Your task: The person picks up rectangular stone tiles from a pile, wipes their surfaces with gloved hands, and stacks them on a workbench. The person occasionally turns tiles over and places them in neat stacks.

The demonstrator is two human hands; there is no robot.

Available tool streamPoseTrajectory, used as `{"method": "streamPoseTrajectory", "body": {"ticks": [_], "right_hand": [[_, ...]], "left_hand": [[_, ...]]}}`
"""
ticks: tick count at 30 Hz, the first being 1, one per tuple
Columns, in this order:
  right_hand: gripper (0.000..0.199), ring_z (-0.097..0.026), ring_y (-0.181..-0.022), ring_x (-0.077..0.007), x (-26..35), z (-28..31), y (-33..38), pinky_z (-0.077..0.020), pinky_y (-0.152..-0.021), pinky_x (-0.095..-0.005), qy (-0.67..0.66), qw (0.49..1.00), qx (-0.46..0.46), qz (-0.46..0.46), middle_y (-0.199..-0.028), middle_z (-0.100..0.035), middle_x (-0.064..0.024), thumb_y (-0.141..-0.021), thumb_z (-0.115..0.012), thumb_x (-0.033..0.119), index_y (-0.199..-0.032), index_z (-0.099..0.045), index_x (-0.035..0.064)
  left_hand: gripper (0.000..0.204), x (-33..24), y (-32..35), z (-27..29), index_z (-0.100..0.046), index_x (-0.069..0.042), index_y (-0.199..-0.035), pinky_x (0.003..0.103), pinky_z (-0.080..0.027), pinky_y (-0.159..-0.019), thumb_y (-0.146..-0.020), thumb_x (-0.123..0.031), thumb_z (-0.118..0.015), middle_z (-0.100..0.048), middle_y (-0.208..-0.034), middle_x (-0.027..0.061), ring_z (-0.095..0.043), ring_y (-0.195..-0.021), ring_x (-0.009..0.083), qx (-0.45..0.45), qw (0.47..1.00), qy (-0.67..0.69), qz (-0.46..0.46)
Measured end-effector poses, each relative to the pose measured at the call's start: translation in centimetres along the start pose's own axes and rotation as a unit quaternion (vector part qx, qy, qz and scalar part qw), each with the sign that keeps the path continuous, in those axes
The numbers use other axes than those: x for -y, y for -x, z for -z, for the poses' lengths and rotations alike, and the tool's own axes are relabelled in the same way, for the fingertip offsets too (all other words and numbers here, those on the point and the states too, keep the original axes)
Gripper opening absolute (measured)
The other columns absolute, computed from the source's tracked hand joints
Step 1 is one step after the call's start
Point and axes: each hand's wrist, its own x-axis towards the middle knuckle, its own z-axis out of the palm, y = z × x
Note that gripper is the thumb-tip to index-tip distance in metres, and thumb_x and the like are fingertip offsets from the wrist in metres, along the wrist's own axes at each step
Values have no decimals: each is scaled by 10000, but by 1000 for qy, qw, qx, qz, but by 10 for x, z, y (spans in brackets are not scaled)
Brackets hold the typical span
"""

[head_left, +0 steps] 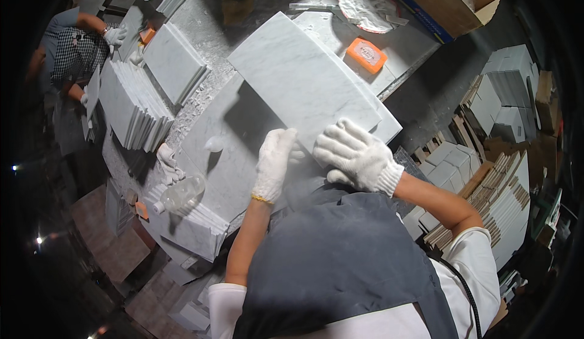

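A long pale marble tile (298, 71) with grey veins lies slantwise in front of me, on top of another pale tile (389, 131) whose edge shows at the right. My right hand (356, 155), in a white knit glove, rests on its near end with the fingers stretched out. At the tile's near left edge, my gloved left hand (275, 161) is closed with bent fingers on the edge, the thumb lower down. Beneath the left edge a dark shadow falls on a wider marble slab (213, 117).
An orange block (366, 55) and a bowl of white powder (368, 9) sit beyond the tile. Tile stacks (135, 105), a clear bottle (182, 194) and a crumpled glove (168, 162) stand left. Another person (70, 47) handles tiles far left. Boxes and cardboard (486, 199) fill the right.
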Motion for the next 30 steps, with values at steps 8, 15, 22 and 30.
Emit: {"method": "streamPoseTrajectory", "body": {"ticks": [8,15,22,30], "right_hand": [[554,-507,-1355,-317,-10,5,-46,-373,-1195,-486,30,992,-122,-23,-1370,-590,-123,-830,-726,337,-1307,-603,83],[602,-517,-1382,-353,17,27,32,-350,-1225,-497,10,998,6,-60,-1390,-609,-152,-996,-515,549,-1340,-614,66],[483,-525,-1299,-317,-1,7,-32,-396,-1169,-464,33,990,-127,-40,-1313,-583,-104,-855,-704,338,-1244,-585,78],[489,-580,-1289,-342,20,37,54,-403,-1174,-477,-78,990,23,-114,-1254,-661,-151,-1051,-478,449,-1268,-629,38]], "left_hand": [[453,5,-1,5,-585,37,-1218,325,-561,-755,-1020,-368,-629,-661,-1028,124,-687,-847,182,25,1000,-2,-5],[310,15,1,4,-576,-27,-1215,283,-519,-693,-1045,-277,-642,-621,-944,46,-646,-807,142,21,996,86,11],[283,13,-2,6,-585,-37,-1215,287,-524,-697,-1044,-254,-644,-621,-942,41,-642,-807,142,32,999,34,-8],[482,21,1,9,-558,41,-1296,336,-560,-795,-1023,-349,-635,-656,-1098,145,-693,-906,207,35,997,63,18]]}}
